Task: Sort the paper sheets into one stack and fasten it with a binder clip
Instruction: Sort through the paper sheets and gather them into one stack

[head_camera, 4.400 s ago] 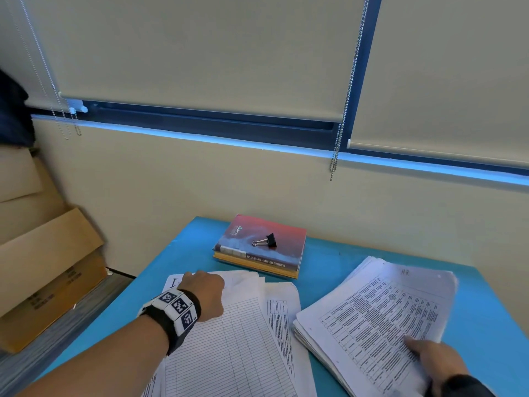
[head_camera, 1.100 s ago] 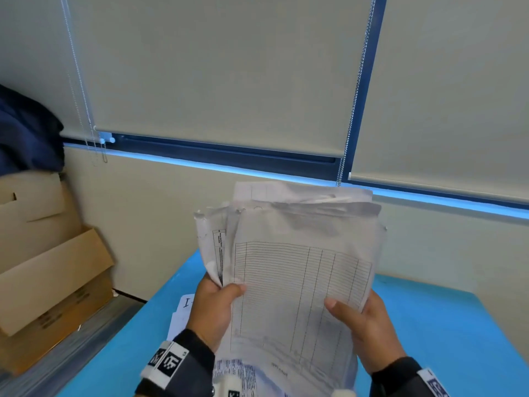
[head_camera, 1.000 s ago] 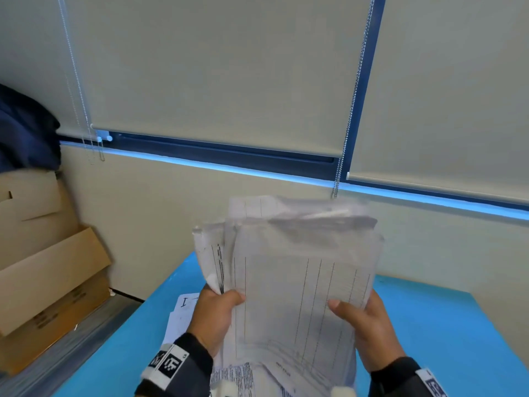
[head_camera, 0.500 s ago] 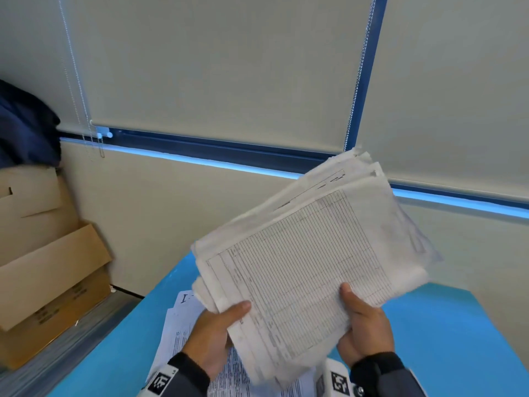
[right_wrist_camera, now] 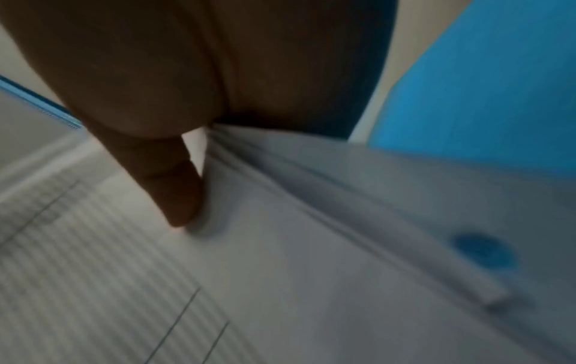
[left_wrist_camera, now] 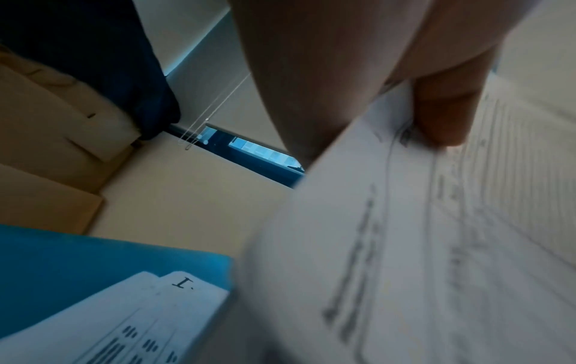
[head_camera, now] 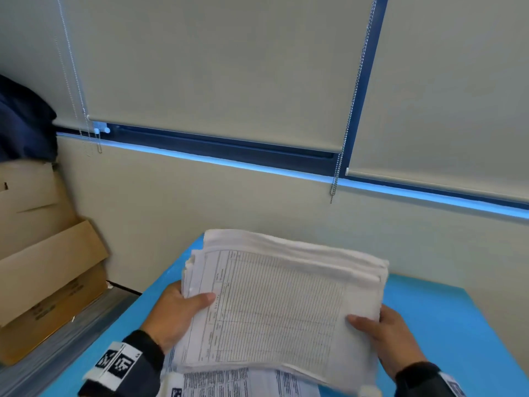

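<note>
A thick stack of white paper sheets (head_camera: 280, 305) with a lined form on top is held almost flat above the blue table (head_camera: 446, 333). My left hand (head_camera: 183, 308) grips its left edge, thumb on top (left_wrist_camera: 442, 115). My right hand (head_camera: 380, 330) grips the right edge, thumb pressed on the top sheet (right_wrist_camera: 177, 197). The stack's sheets (right_wrist_camera: 343, 221) are unevenly aligned at the far and left edges. More printed sheets (head_camera: 234, 382) lie on the table below the stack (left_wrist_camera: 420, 246), seen also as loose sheets (left_wrist_camera: 124, 320). The binder clip is hidden from view.
Cardboard boxes (head_camera: 48, 270) stand on the floor to the left of the table. A wall with lowered roller blinds (head_camera: 217, 67) and hanging bead chains (head_camera: 343, 144) is close behind the table. A dark cloth (head_camera: 23, 124) lies on the boxes.
Both hands gathered the sheets off the table, stood them upright, tilted them, and have now lowered the stack to nearly flat above the table.
</note>
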